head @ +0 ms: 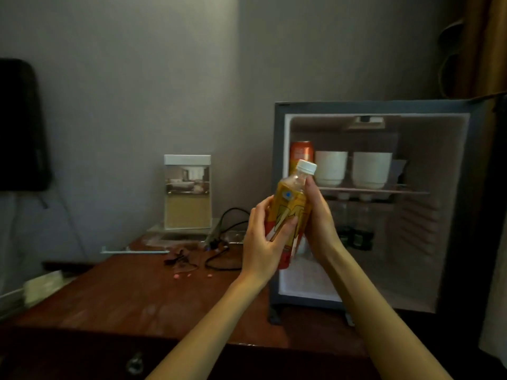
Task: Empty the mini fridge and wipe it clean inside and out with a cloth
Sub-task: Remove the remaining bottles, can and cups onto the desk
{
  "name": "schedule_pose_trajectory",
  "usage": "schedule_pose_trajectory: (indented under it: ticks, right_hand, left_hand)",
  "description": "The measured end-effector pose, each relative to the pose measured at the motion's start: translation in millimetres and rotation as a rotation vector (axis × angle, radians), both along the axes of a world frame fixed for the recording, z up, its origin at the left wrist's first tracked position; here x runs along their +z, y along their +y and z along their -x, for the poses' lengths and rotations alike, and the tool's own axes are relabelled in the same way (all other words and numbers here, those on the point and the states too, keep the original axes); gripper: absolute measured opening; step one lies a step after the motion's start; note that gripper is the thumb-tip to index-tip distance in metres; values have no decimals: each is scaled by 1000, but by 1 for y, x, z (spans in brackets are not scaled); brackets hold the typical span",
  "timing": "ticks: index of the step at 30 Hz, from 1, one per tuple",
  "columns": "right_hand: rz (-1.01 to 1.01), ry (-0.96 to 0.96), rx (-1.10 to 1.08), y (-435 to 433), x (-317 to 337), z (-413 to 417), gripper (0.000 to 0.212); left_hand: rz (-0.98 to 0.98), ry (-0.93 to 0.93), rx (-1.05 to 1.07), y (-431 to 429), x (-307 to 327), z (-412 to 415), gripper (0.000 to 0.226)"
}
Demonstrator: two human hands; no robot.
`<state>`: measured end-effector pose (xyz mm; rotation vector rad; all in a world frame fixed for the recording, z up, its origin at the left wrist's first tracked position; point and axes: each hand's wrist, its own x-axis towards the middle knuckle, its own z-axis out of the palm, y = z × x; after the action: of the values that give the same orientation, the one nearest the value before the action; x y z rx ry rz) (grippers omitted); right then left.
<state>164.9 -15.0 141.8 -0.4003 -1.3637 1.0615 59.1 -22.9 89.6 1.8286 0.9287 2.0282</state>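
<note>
The mini fridge (277,204) stands open on the wooden desk, its door (474,215) swung out to the right. In front of its left edge I hold a yellow drink bottle (292,204) with a white cap, tilted to the right. My left hand (266,237) grips its lower body from the left. My right hand (319,223) wraps it from the right. On the fridge's wire shelf stand an orange can (301,152) and two white cups (330,168) (371,170). Below the shelf, two clear bottles (354,226) show dimly. No cloth is visible.
On the desk (123,297) left of the fridge stand a clear acrylic card holder (187,192), black cables (222,259), a pen-like rod (134,252) and small pink bits. A dark object (22,124) hangs on the wall at far left. A curtain (482,45) hangs at top right.
</note>
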Motion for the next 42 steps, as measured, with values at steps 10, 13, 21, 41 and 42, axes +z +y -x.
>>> schedule_pose_trajectory:
  ticks: [10, 13, 21, 41, 42]
  right_hand:
    - [123, -58, 436, -49, -63, 167, 43]
    - [190, -82, 565, -76, -89, 214, 40]
    - [242, -218, 695, -141, -152, 292, 38]
    - [518, -779, 907, -171, -316, 408, 70]
    - [527, -823, 920, -174, -324, 415, 75]
  left_hand:
    - [163, -299, 308, -80, -54, 135, 54]
    - [216, -371, 440, -117, -73, 171, 60]
    - [327, -563, 701, -184, -120, 239, 61]
    - [639, -1207, 836, -231, -267, 362, 43]
    - [668, -1233, 826, -236, -278, 370, 42]
